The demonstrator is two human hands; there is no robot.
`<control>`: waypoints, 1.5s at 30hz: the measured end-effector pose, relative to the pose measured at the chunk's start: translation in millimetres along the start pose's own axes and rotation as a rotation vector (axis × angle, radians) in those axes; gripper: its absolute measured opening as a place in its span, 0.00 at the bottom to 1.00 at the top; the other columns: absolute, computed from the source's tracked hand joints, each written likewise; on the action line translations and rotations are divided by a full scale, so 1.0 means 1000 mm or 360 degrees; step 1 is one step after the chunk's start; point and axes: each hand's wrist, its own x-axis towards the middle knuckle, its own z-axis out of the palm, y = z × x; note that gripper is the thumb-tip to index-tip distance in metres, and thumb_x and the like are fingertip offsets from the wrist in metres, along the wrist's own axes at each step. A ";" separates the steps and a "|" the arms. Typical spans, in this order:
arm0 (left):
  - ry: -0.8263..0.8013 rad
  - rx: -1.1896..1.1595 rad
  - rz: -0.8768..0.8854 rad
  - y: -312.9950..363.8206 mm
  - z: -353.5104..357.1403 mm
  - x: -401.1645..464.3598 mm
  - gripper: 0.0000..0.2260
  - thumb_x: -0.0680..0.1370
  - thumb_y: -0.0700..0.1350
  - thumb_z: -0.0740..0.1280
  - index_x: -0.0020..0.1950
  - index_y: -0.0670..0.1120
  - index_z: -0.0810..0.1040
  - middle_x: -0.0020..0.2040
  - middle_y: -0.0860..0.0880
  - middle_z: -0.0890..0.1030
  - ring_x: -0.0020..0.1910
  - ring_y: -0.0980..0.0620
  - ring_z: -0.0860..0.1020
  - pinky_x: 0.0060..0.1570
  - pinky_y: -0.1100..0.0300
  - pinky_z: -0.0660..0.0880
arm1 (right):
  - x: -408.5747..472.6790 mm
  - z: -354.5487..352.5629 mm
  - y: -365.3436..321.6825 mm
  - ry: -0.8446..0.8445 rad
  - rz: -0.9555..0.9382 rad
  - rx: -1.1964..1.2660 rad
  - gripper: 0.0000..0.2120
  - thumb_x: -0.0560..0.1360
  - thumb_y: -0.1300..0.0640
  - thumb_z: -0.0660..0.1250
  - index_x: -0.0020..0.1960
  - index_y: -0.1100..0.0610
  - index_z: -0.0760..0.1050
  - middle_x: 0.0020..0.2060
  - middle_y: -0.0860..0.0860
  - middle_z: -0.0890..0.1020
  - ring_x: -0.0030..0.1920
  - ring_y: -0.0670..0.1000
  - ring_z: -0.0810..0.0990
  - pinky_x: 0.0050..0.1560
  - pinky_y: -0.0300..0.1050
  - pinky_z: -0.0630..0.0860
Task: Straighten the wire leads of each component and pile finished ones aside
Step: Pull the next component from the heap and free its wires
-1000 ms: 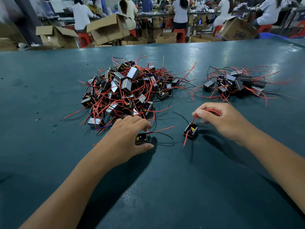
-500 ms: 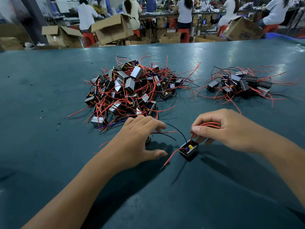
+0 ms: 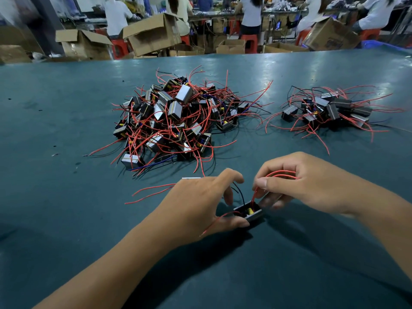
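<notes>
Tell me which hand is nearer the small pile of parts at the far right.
Right. The right hand sits below the small pile, pinching red wires; the left hand lies farther left, nearer the big pile.

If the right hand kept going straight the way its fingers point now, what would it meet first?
The right hand points across toward the left hand, which looks like the first thing in its line. The component lies just below that line, so depth leaves some doubt.
</notes>
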 end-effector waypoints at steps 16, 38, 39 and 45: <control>0.0047 -0.0099 0.0067 0.002 0.005 -0.001 0.18 0.74 0.55 0.74 0.56 0.51 0.71 0.45 0.74 0.70 0.37 0.74 0.67 0.34 0.64 0.60 | -0.017 -0.049 0.003 -0.0709 0.0081 -0.0382 0.15 0.73 0.40 0.70 0.57 0.45 0.80 0.51 0.49 0.84 0.49 0.51 0.84 0.50 0.45 0.80; 0.0034 -0.0272 0.0154 0.000 0.007 0.003 0.13 0.73 0.52 0.77 0.47 0.48 0.75 0.42 0.59 0.69 0.38 0.60 0.64 0.38 0.59 0.66 | 0.008 0.049 -0.001 0.0476 -0.0004 -0.0783 0.11 0.75 0.64 0.62 0.47 0.50 0.79 0.42 0.43 0.76 0.40 0.40 0.73 0.41 0.29 0.67; 0.0026 -0.0270 0.0147 -0.002 0.007 0.003 0.13 0.74 0.53 0.76 0.47 0.48 0.76 0.42 0.59 0.70 0.39 0.59 0.65 0.39 0.57 0.68 | 0.007 0.045 -0.001 0.0407 0.0051 -0.0740 0.12 0.75 0.64 0.61 0.46 0.49 0.80 0.41 0.43 0.79 0.39 0.39 0.75 0.41 0.30 0.68; 0.0047 -0.0143 0.0203 -0.004 0.005 0.001 0.12 0.76 0.56 0.73 0.51 0.50 0.78 0.44 0.57 0.75 0.41 0.59 0.68 0.38 0.58 0.69 | 0.003 0.028 0.004 0.0104 -0.0043 -0.0724 0.02 0.76 0.48 0.70 0.46 0.45 0.79 0.42 0.39 0.81 0.42 0.37 0.79 0.41 0.32 0.72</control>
